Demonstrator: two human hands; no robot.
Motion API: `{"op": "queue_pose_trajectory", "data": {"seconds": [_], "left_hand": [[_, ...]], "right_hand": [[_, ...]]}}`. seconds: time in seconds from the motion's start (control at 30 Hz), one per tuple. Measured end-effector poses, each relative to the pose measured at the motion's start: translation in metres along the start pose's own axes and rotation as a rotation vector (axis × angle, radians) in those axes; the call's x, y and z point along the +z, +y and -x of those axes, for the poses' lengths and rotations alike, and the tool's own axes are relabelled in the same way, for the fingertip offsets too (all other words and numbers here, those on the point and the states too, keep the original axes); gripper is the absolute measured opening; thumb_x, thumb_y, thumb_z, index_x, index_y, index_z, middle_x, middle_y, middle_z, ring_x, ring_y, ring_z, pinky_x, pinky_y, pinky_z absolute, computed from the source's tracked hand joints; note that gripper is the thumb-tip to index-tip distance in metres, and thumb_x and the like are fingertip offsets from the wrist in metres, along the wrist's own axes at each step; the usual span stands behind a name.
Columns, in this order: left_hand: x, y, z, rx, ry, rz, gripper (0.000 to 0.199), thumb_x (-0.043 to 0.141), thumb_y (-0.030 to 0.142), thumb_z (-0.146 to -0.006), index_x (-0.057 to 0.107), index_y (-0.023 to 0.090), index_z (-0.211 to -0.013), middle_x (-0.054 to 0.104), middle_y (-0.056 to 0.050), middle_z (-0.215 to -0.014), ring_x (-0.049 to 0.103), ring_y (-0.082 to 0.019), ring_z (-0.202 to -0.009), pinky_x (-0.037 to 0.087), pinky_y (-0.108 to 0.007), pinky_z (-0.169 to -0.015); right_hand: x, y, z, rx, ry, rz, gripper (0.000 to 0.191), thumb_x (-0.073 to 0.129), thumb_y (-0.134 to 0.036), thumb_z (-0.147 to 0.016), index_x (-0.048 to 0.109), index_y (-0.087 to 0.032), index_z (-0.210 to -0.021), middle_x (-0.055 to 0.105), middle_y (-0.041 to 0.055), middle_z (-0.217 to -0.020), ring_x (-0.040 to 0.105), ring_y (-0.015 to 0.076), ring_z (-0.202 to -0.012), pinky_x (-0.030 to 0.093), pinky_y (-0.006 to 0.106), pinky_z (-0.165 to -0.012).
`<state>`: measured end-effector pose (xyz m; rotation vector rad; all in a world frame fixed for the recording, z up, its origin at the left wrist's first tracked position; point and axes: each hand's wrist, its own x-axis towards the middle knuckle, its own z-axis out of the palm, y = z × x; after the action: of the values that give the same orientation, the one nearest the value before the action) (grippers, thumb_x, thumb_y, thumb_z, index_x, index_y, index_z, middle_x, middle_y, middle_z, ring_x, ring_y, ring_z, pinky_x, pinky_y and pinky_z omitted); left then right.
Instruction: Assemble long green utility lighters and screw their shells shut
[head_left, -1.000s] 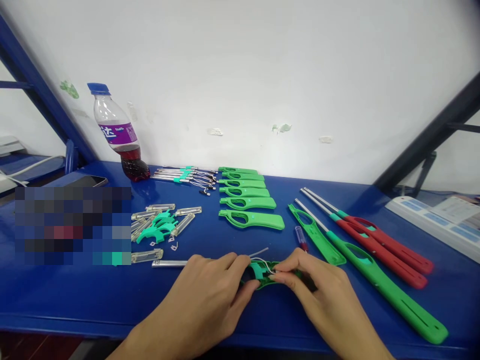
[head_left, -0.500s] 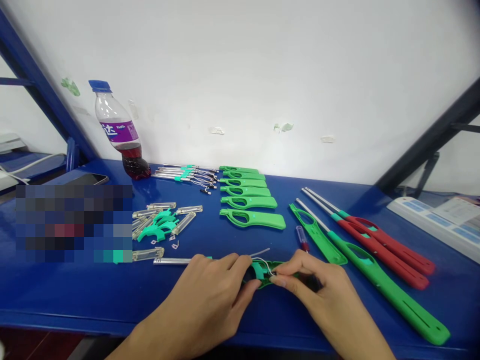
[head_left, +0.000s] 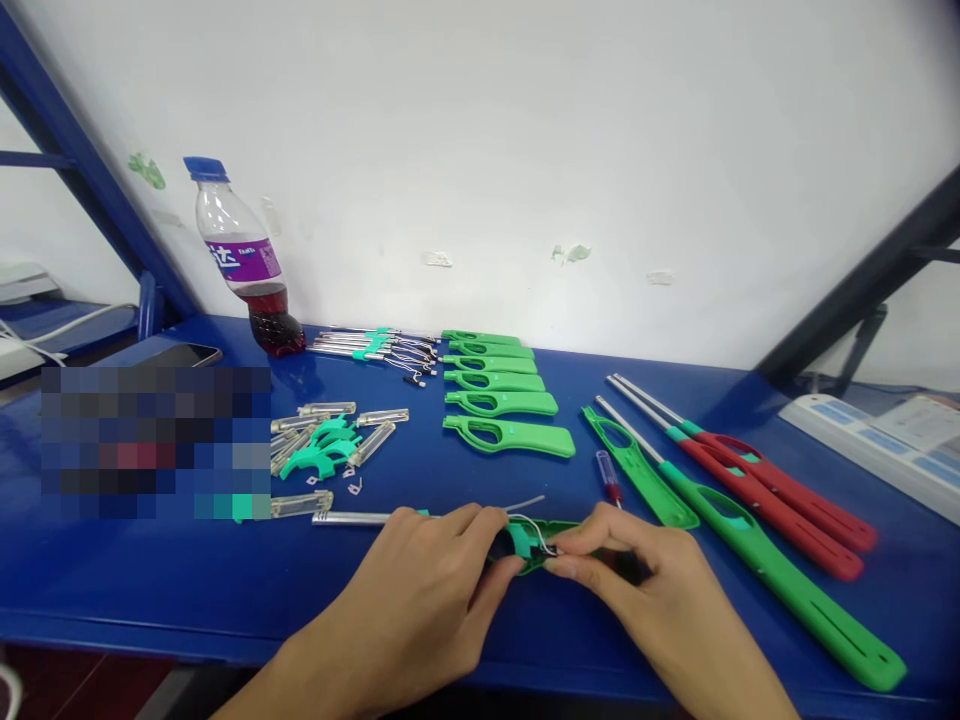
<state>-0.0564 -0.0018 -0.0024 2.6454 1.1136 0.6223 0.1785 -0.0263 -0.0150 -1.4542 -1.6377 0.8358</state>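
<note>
Green casing (head_left: 564, 529), between left grip (head_left: 420, 580) and right grip (head_left: 637, 565)

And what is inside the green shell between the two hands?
Inside the green shell, a teal piece shows; a white wire curves toward the right hand. That hand and the left hand cover much of it, hiding whatever lies beneath.

Bright light, evenly lit wall (head_left: 480, 150), pixelated block (head_left: 154, 440) at left, dark upper-right corner

Left fingers (head_left: 480, 528) hold a green shell (head_left: 561, 526) (open-faced); right fingers (head_left: 583, 541) pinch a small black part (head_left: 550, 550).
</note>
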Motion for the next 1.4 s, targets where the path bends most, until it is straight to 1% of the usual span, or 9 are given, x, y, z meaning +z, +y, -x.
{"op": "queue_pose_trajectory", "data": {"seconds": [0.2,0.5,0.83,1.0,1.1,1.2,1.4], "left_hand": [[0.0002,-0.0025,-0.0006,0.014,0.017,-0.001,0.010,0.066,0.018,-0.105,0.064,0.021,-0.114,0.077,0.000,-0.093,0.075,-0.024,-0.071,0.040,-0.034,-0.061],[0.0007,-0.0022,0.0004,0.020,0.011,-0.013,0.010,0.065,0.019,-0.106,0.063,0.021,-0.115,0.077,0.001,-0.092,0.074,-0.023,-0.069,0.037,-0.033,-0.060],[0.0020,-0.0040,-0.0022,0.038,0.010,-0.025,0.009,0.064,0.021,-0.107,0.064,0.021,-0.116,0.075,0.001,-0.091,0.071,-0.021,-0.066,0.035,-0.033,-0.058],[0.0018,-0.0038,-0.0016,0.039,0.011,-0.028,0.013,0.064,0.019,-0.106,0.063,0.021,-0.118,0.075,0.001,-0.091,0.070,-0.022,-0.065,0.035,-0.033,-0.057],[0.0015,-0.0032,-0.0005,0.032,0.010,-0.032,0.010,0.062,0.020,-0.107,0.062,0.021,-0.117,0.075,0.001,-0.091,0.071,-0.022,-0.066,0.036,-0.033,-0.058],[0.0011,-0.0022,0.0001,0.032,0.006,-0.039,0.008,0.062,0.021,-0.107,0.062,0.021,-0.115,0.075,0.000,-0.092,0.072,-0.023,-0.069,0.038,-0.034,-0.059],[0.0003,-0.0006,-0.0009,0.027,-0.005,-0.061,0.013,0.065,0.022,-0.106,0.064,0.021,-0.119,0.075,0.000,-0.092,0.072,-0.024,-0.066,0.038,-0.035,-0.057]], "right_hand": [[-0.0007,0.0011,0.0015,-0.037,-0.010,0.017,0.017,0.077,-0.039,-0.095,0.078,-0.032,-0.080,0.083,-0.0069,-0.088,0.077,0.0162,-0.082,0.055,0.024,-0.070],[-0.0019,0.0012,0.0006,-0.067,0.009,0.007,0.014,0.080,-0.036,-0.093,0.078,-0.033,-0.079,0.083,-0.0095,-0.086,0.078,0.0141,-0.081,0.056,0.021,-0.071],[0.0011,0.0047,0.0015,-0.139,0.041,0.057,0.015,0.076,-0.035,-0.098,0.076,-0.031,-0.083,0.082,-0.0069,-0.088,0.078,0.0154,-0.082,0.056,0.024,-0.070],[0.0006,0.0035,0.0016,-0.145,0.023,0.045,0.017,0.076,-0.033,-0.098,0.075,-0.031,-0.081,0.081,-0.0072,-0.087,0.078,0.0150,-0.084,0.056,0.023,-0.072],[-0.0001,0.0022,0.0017,-0.140,0.021,0.026,0.018,0.077,-0.031,-0.097,0.075,-0.031,-0.079,0.081,-0.0072,-0.085,0.079,0.0152,-0.084,0.057,0.022,-0.073],[-0.0007,0.0008,0.0011,-0.125,0.021,0.029,0.018,0.077,-0.031,-0.096,0.075,-0.030,-0.078,0.082,-0.0059,-0.085,0.080,0.0166,-0.084,0.058,0.024,-0.073],[-0.0027,0.0003,0.0001,-0.119,-0.001,0.054,0.020,0.075,-0.034,-0.099,0.076,-0.029,-0.080,0.084,-0.0028,-0.090,0.081,0.0192,-0.087,0.061,0.025,-0.075]]}}
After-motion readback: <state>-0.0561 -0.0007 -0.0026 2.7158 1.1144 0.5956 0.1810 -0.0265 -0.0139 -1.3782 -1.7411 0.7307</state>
